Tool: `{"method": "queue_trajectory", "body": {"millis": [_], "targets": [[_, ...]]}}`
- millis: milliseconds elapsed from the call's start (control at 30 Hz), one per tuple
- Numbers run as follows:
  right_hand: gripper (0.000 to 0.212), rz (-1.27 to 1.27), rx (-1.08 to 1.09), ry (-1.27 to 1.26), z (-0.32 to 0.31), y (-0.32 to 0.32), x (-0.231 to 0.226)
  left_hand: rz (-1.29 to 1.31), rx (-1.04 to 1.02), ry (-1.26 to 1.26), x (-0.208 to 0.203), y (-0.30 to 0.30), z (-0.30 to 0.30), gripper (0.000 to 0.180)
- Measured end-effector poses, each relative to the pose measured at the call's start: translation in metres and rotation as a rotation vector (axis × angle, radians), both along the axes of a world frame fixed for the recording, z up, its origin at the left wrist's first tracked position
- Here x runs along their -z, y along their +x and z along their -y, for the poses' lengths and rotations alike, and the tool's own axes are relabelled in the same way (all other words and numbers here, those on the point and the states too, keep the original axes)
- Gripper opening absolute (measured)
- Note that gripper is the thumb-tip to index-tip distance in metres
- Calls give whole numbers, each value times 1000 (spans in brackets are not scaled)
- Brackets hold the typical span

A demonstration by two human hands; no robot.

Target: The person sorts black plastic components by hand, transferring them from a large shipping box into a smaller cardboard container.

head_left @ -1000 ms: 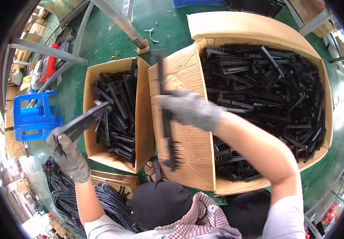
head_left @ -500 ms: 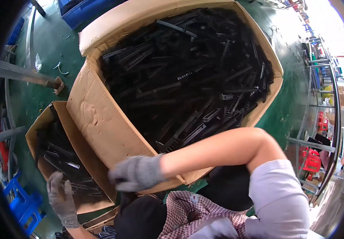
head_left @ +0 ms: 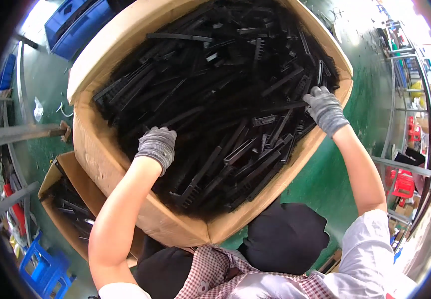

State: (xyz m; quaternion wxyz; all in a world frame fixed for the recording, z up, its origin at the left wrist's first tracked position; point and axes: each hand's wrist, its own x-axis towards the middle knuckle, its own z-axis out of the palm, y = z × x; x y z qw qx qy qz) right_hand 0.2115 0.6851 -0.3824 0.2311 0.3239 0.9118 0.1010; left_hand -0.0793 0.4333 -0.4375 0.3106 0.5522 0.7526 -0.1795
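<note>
A large cardboard box (head_left: pixel 96 134) stands in front of me, heaped with long black plastic strips (head_left: pixel 240 149), some with comb-like teeth. My left hand (head_left: pixel 158 147), in a grey knit glove, reaches over the box's left side with curled fingers among the strips. What lies under those fingers is hidden. At the right inner side, my right hand (head_left: pixel 326 109), gloved alike, has its fingers closed at the end of a dark strip (head_left: pixel 293 105) lying across the heap.
A smaller cardboard box (head_left: pixel 58 174) with more black pieces stands at the lower left, partly behind my left arm. Beside it is a blue plastic stool (head_left: pixel 46 269). Blue bins (head_left: pixel 78 27) sit at the far left, near a metal bar (head_left: pixel 26 133). Metal racks (head_left: pixel 415 99) line the right.
My left hand has moved from the smaller box up into the large one. My right hand has swung from the left over to the large box's right side. The view has shifted.
</note>
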Motion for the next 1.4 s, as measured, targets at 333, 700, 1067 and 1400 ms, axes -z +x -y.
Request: {"method": "queue_trajectory", "body": {"millis": [333,700,1067,1400], "targets": [[21,107,-172,2,-27,2,38,-133,-34,7,50,19,-7,68],[29,193,-347,-77,-47,-53,32,-250,-49,-33,61,26,-13,53],[22,253,-472,-74,-53,-82,55,-187,-136,56,64,22,-16,34],[32,-283,-223,-272,-48,-74,-30,408,-429,891,-16,-7,45,13]]}}
